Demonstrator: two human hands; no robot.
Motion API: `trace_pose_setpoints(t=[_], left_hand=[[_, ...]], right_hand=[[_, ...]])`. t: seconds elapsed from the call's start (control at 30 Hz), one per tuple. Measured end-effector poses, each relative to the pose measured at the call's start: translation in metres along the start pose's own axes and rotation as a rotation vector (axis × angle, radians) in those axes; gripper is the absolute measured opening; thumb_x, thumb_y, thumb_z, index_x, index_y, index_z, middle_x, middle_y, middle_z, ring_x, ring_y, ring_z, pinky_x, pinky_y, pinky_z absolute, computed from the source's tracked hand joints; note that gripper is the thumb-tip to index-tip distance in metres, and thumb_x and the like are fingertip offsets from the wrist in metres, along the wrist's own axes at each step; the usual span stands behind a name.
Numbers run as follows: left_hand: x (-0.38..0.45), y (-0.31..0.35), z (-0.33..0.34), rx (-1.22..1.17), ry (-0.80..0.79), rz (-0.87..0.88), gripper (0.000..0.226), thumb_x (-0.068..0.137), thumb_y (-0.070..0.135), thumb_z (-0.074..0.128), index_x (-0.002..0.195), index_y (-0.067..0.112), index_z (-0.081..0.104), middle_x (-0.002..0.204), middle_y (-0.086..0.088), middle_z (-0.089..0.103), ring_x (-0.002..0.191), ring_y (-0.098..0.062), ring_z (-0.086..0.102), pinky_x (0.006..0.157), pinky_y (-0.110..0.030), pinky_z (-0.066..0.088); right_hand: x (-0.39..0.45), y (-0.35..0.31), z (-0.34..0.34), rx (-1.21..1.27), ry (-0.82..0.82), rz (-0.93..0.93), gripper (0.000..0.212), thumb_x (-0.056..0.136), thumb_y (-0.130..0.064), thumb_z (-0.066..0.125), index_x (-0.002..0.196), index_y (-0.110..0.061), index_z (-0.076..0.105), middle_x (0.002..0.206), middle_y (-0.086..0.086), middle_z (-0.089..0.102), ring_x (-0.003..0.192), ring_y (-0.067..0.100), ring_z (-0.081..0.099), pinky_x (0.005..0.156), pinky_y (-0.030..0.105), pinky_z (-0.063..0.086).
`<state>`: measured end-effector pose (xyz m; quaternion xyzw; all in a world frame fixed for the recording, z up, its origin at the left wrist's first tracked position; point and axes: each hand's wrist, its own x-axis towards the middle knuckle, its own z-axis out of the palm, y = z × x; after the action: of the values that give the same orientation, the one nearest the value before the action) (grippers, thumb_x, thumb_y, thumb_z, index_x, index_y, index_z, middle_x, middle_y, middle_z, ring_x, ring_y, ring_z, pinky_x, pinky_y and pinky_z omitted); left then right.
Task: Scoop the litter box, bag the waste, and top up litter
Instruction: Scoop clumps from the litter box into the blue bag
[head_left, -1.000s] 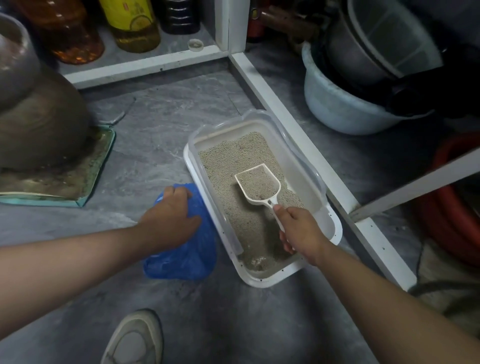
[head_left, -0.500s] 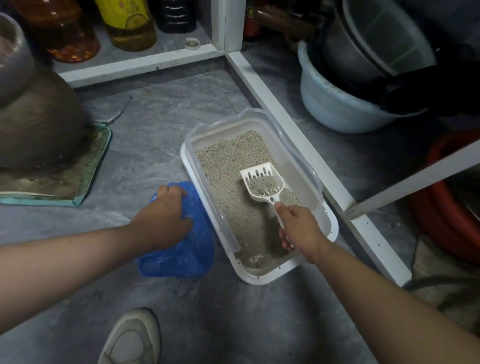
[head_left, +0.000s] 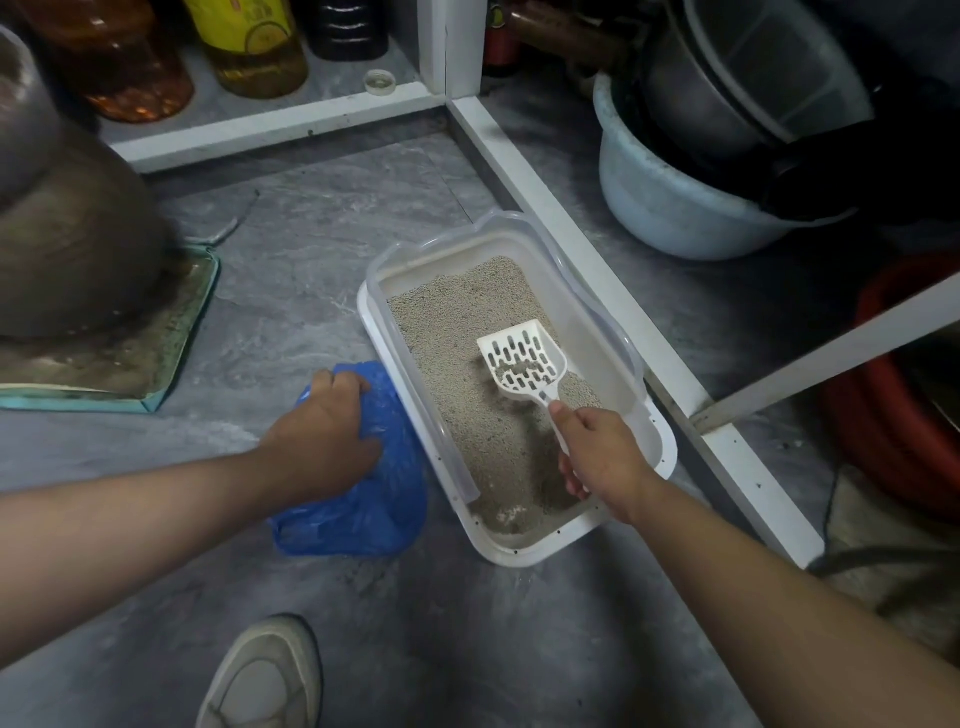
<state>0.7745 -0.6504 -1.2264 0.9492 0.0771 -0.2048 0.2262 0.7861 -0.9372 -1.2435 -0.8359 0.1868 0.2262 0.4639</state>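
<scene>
A white litter box (head_left: 655, 431) with a clear rim sits on the grey floor, holding beige litter (head_left: 467, 322). My right hand (head_left: 597, 457) grips the handle of a white slotted scoop (head_left: 522, 361), raised over the litter with only a small clump left in its head. Left of the box lies a blue plastic bag (head_left: 363, 509). My left hand (head_left: 324, 434) grips the bag's top edge, fingers curled over it. A pale clump lies in the litter at the box's near end.
A white shelf frame (head_left: 571, 228) runs right behind the box. A light blue basin (head_left: 665, 197) with pots stands beyond it, a red hose (head_left: 893, 415) at right. Oil bottles (head_left: 249, 47) stand at the back, a big brown jar (head_left: 67, 239) at left. My shoe (head_left: 260, 675) is near the bottom.
The scoop was full of litter, then lifted and tilted; loose litter has sifted through its slots, leaving a small clump. My left hand stays on the bag.
</scene>
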Motion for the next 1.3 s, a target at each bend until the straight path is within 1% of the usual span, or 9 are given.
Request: trace_pose_setpoints(t=[0.3,0.47,0.67,0.73,0.83,0.97,1.1,1.23,1.3], left_hand=[[-0.001,-0.002,0.001,0.012,-0.004,-0.003,0.065,0.080,0.024,0.071,0.135,0.018,0.038,0.128,-0.001,0.035,0.108,-0.025,0.053,0.093,-0.040,0.048],[-0.002,-0.004,0.000,0.014,-0.005,0.005,0.065,0.078,0.025,0.074,0.133,0.020,0.038,0.121,0.003,0.031,0.106,-0.023,0.053,0.092,-0.039,0.047],[-0.007,-0.016,-0.002,-0.006,-0.019,0.000,0.066,0.076,0.023,0.075,0.132,0.021,0.039,0.118,0.006,0.030,0.098,-0.020,0.052,0.089,-0.037,0.046],[-0.010,-0.020,-0.003,-0.018,-0.013,-0.001,0.067,0.076,0.021,0.076,0.132,0.020,0.040,0.121,0.003,0.032,0.101,-0.022,0.053,0.091,-0.038,0.046],[-0.016,-0.028,-0.005,-0.018,0.021,-0.004,0.063,0.077,0.016,0.072,0.132,0.018,0.041,0.127,-0.004,0.036,0.108,-0.029,0.058,0.094,-0.041,0.046],[-0.021,-0.040,-0.009,-0.007,0.069,-0.026,0.057,0.078,0.009,0.066,0.130,0.015,0.042,0.130,-0.008,0.037,0.107,-0.033,0.059,0.094,-0.043,0.046],[-0.021,-0.054,-0.012,0.013,0.104,-0.039,0.052,0.079,0.003,0.059,0.127,0.015,0.042,0.128,-0.010,0.037,0.104,-0.036,0.060,0.090,-0.045,0.047],[-0.023,-0.069,-0.013,-0.017,0.120,-0.035,0.049,0.080,0.000,0.056,0.125,0.014,0.043,0.127,-0.010,0.039,0.105,-0.035,0.057,0.092,-0.048,0.046],[-0.024,-0.073,-0.012,-0.011,0.122,-0.041,0.051,0.079,-0.001,0.056,0.126,0.015,0.043,0.126,-0.010,0.038,0.103,-0.035,0.058,0.091,-0.048,0.047]], right_hand=[[-0.005,-0.004,0.003,0.002,0.000,-0.019,0.045,0.102,-0.048,0.047,0.086,-0.007,0.058,0.057,0.008,0.062,0.042,0.020,0.056,0.045,0.028,0.047],[-0.008,-0.007,0.002,0.019,-0.014,-0.024,0.047,0.102,-0.049,0.047,0.089,-0.005,0.058,0.059,0.008,0.063,0.042,0.020,0.056,0.045,0.028,0.046],[-0.016,-0.017,0.002,0.076,-0.052,-0.031,0.050,0.100,-0.051,0.048,0.092,-0.002,0.056,0.060,0.009,0.062,0.043,0.022,0.056,0.046,0.031,0.045],[-0.023,-0.026,0.002,0.100,-0.073,-0.054,0.051,0.101,-0.050,0.048,0.095,0.000,0.057,0.061,0.009,0.062,0.045,0.022,0.056,0.047,0.031,0.044],[-0.039,-0.044,0.004,0.133,-0.117,-0.093,0.044,0.102,-0.045,0.049,0.095,-0.002,0.059,0.062,0.009,0.063,0.047,0.024,0.057,0.051,0.035,0.046],[-0.065,-0.062,0.019,0.165,-0.223,-0.104,0.033,0.102,-0.037,0.051,0.088,-0.009,0.060,0.060,0.009,0.063,0.046,0.025,0.056,0.050,0.033,0.045],[-0.081,-0.062,0.047,0.118,-0.324,-0.108,0.026,0.102,-0.028,0.052,0.086,-0.008,0.057,0.062,0.013,0.063,0.047,0.025,0.056,0.049,0.032,0.046],[-0.090,-0.049,0.078,-0.001,-0.391,-0.133,0.019,0.103,-0.028,0.049,0.094,-0.012,0.055,0.070,0.013,0.065,0.048,0.022,0.061,0.045,0.031,0.054],[-0.094,-0.043,0.092,-0.042,-0.394,-0.173,0.010,0.104,-0.028,0.047,0.100,-0.018,0.048,0.076,0.016,0.065,0.047,0.022,0.062,0.043,0.032,0.054]])
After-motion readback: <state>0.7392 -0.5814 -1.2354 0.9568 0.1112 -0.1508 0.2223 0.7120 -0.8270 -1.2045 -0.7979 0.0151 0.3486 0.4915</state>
